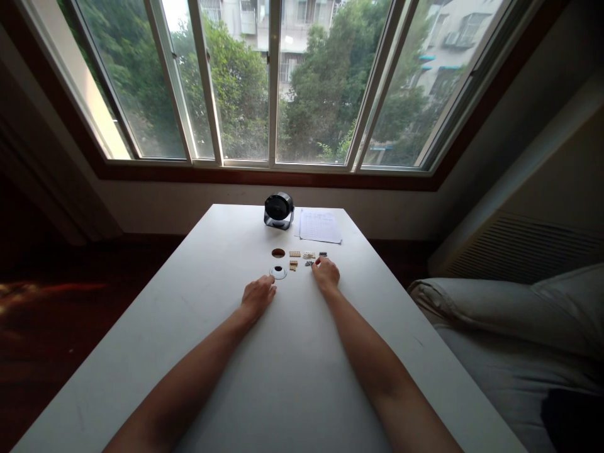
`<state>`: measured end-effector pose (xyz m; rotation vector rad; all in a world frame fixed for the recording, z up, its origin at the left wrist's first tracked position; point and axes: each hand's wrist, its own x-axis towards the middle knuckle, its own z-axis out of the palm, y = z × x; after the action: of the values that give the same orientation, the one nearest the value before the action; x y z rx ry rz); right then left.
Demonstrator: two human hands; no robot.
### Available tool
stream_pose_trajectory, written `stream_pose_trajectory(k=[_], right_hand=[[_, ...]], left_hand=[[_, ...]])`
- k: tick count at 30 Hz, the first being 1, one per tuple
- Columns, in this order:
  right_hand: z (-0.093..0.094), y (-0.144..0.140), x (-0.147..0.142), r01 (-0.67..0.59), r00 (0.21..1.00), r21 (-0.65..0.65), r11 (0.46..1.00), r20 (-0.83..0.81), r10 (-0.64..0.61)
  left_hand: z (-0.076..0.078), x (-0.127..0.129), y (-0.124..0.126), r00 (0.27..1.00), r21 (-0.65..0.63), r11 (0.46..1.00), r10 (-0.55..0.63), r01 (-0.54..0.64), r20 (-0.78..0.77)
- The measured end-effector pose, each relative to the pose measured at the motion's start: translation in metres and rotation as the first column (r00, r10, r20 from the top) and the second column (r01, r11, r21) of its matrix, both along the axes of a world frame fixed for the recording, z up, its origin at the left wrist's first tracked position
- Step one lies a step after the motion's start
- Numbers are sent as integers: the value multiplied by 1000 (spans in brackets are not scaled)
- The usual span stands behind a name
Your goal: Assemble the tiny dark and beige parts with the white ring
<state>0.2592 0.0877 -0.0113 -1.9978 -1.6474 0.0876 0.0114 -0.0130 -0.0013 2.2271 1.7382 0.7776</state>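
Observation:
My left hand (258, 296) rests palm down on the white table, fingers loosely bent and slightly apart, with nothing seen in it. Its fingertips are beside a silvery round ring (285, 273) with a dark centre. My right hand (326, 274) has its fingers drawn together at a small cluster of dark pieces (308, 263); what lies between the fingertips is too small to make out. Nearby are tan bead-like pieces in rows (295, 254), a smaller tan group (293, 263), pale pieces (309, 255) and a dark group (323, 254).
Behind the pieces, a round hole (278, 253) opens in the white table (292, 377). A black round device on a stand (279, 207) and printed paper sheets (320, 226) are at the far end. Windows (311, 94) lie beyond; a cushioned seat (495, 308) is on the right.

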Motion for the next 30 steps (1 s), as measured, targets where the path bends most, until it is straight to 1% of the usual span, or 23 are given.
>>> stream_pose_trajectory(k=[4,7,11,13,15,18,21,25,30], right_hand=[[-2,0,1,6,998,22,1000,-65,-5],[-3,1,0,-34,993,75,997,-109,42],[-3,-1,-6,-187,966,170,968,-149,212],[-3,-3,-11,-269,942,216,939,-144,303],[-3,-5,-16,-340,915,256,905,-130,381],[-4,-9,-22,-428,875,282,859,-112,472],[-5,-12,-27,-485,844,283,828,-99,528],[-7,-12,-30,-513,826,279,812,-98,555],[-7,-12,-32,-511,827,280,813,-98,554]], left_hand=[[6,4,-1,991,38,993,-115,112,67],[8,6,0,972,44,983,-180,176,150],[8,6,1,930,19,964,-260,264,258],[8,6,1,918,32,953,-298,300,260],[8,6,1,918,46,946,-322,321,231],[8,5,0,927,51,944,-330,326,178],[8,5,0,932,57,943,-333,328,146],[9,4,0,946,68,952,-305,299,107],[11,5,-2,967,84,965,-252,249,27]])
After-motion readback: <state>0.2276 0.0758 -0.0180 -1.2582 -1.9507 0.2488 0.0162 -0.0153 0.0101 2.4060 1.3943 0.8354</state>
